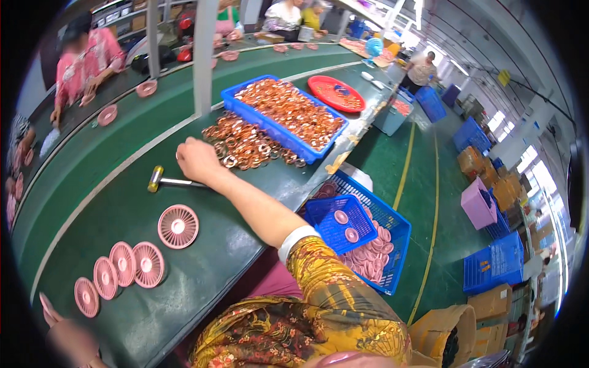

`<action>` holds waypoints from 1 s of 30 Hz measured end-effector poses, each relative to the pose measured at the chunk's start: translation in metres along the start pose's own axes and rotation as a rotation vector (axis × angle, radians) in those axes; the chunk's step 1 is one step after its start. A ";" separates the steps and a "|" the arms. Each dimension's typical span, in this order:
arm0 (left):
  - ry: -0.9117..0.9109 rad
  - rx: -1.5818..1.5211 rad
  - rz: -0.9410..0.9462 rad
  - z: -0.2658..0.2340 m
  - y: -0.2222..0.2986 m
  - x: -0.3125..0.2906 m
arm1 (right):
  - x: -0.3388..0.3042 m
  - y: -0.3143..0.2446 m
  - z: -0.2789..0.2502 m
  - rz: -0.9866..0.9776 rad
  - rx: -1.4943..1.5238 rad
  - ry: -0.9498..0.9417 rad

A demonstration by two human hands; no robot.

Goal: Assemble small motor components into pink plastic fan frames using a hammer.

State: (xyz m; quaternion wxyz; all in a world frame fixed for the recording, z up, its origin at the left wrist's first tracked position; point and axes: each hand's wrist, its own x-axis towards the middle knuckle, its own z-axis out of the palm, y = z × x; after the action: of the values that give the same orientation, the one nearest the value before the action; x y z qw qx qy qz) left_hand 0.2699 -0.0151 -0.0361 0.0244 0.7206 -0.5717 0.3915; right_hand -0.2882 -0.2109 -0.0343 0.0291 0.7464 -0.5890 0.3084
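At the near edge of a heap of copper-coloured metal rings (pixel 245 144), my right hand (pixel 199 158) is closed, its fingers curled down; whatever they pinch is hidden. Under that forearm runs the handle of a small hammer with a yellow head (pixel 155 179). At the lower left rim my left hand (pixel 70 337) is smeared and partly cut off, so its grip is unclear. Close to it, several pink round slatted covers lie in a row on the green table, among them one cover (pixel 86 297) nearest that hand and a separate cover (pixel 178 226).
Behind the heap stands a blue tray (pixel 336 132) full of rings, beside a red round tray (pixel 316 83). Below the table's right edge, a blue crate (pixel 402 245) holds pink covers and a smaller blue basket (pixel 316 214). A metal post (pixel 202 58) rises before a green conveyor (pixel 141 116); people sit beyond.
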 end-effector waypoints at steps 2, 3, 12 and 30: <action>-0.107 1.182 0.531 -0.062 0.027 0.011 | -0.001 -0.016 0.002 -0.256 0.298 0.228; -0.198 1.230 0.520 -0.065 0.036 0.013 | -0.002 -0.041 -0.001 -0.343 0.413 0.245; -0.090 -1.832 -0.372 -0.142 0.240 0.052 | -0.049 -0.098 -0.028 -0.770 0.542 0.227; -0.209 -2.018 -0.223 -0.146 0.264 0.021 | -0.067 -0.124 -0.025 -0.778 0.490 0.215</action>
State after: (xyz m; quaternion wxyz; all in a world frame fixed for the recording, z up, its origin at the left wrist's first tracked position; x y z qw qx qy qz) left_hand -0.0306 -0.0526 -0.0315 0.6065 0.4438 -0.5639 -0.3423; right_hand -0.1951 -0.1057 -0.0074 0.0264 0.8605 -0.1691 0.4798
